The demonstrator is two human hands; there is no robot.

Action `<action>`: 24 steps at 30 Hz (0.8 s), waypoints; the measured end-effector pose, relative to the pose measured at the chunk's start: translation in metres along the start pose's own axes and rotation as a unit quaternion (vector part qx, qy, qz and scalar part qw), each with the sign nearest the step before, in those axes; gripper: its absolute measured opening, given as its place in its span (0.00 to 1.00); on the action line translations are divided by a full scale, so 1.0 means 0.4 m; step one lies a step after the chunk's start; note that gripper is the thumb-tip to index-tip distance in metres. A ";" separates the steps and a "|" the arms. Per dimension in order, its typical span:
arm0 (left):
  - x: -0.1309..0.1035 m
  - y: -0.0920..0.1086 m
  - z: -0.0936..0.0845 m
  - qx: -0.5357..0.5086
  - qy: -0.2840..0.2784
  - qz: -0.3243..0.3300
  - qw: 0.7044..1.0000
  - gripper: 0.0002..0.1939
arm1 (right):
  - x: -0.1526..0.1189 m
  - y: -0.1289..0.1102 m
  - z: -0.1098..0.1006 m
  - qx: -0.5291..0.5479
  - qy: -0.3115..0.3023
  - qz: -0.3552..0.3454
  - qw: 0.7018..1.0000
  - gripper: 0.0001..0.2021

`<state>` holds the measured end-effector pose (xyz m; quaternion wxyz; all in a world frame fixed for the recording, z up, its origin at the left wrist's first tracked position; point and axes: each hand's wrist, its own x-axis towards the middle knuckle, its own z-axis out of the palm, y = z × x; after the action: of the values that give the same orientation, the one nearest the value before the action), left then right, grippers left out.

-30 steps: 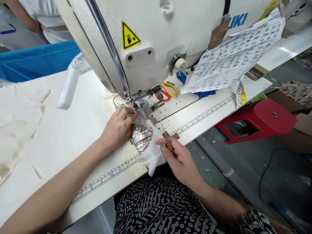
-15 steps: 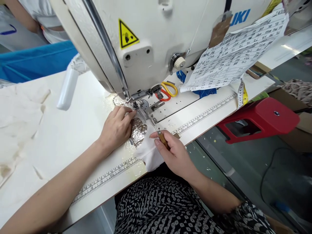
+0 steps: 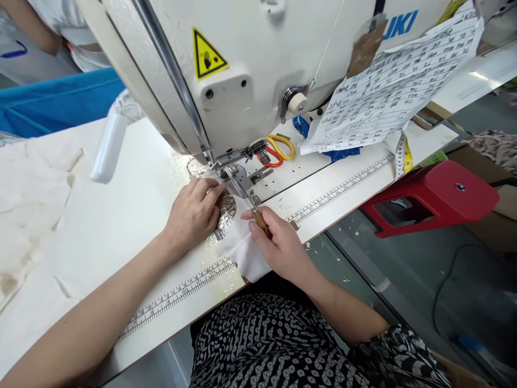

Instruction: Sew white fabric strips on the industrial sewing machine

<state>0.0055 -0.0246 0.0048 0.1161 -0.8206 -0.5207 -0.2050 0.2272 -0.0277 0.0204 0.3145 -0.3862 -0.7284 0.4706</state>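
Observation:
At the sewing machine's presser foot (image 3: 227,175), my left hand (image 3: 194,207) has its thumb and fingers closed together on the edge of a piece of white fabric (image 3: 247,252). The cloth hangs over the table's front edge toward my lap. My right hand (image 3: 285,242) grips a wooden-handled awl (image 3: 262,222), whose thin metal shaft points up and left toward the needle area. Its tip is hard to make out against the metal parts. Between the hands lies a shiny brown patch (image 3: 226,210) under crinkled clear film. The sewing machine (image 3: 242,54) stands over the work.
Behind the needle lie scissors with yellow and red handles (image 3: 281,148). A written paper sheet (image 3: 399,91) hangs at the right, near a tape measure (image 3: 401,156). White cloth pieces (image 3: 32,199) cover the table's left. A red stool (image 3: 456,188) stands right; another person (image 3: 76,32) is beyond.
My right hand has shifted slightly left and up with the awl, closer to the presser foot. The white fabric moved a little left, covering more of the shiny patch. My left hand stays nearly still.

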 end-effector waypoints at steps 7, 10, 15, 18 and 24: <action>0.003 -0.002 -0.009 -0.008 0.010 0.060 0.998 0.13 | 0.009 -0.001 0.007 -0.024 -0.006 0.005 1.000 0.08; 0.002 -0.004 -0.003 0.020 -0.006 0.047 0.999 0.14 | 0.016 -0.001 0.010 -0.029 -0.006 0.003 1.000 0.09; 0.001 0.001 0.004 0.053 -0.035 0.007 0.998 0.17 | 0.022 0.010 0.016 -0.059 -0.003 -0.041 0.997 0.10; 0.001 0.005 0.005 0.040 -0.042 -0.006 0.998 0.17 | 0.014 0.013 0.024 -0.107 -0.003 -0.091 0.990 0.12; 0.027 0.003 0.001 0.013 -0.058 -0.018 0.998 0.14 | 0.002 -0.043 0.050 -0.136 0.004 -0.230 0.964 0.15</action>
<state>0.0106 -0.0163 0.0094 0.0929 -0.8198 -0.5440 -0.1525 0.2057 -0.0404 0.0292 0.3610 -0.2495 -0.8536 0.2806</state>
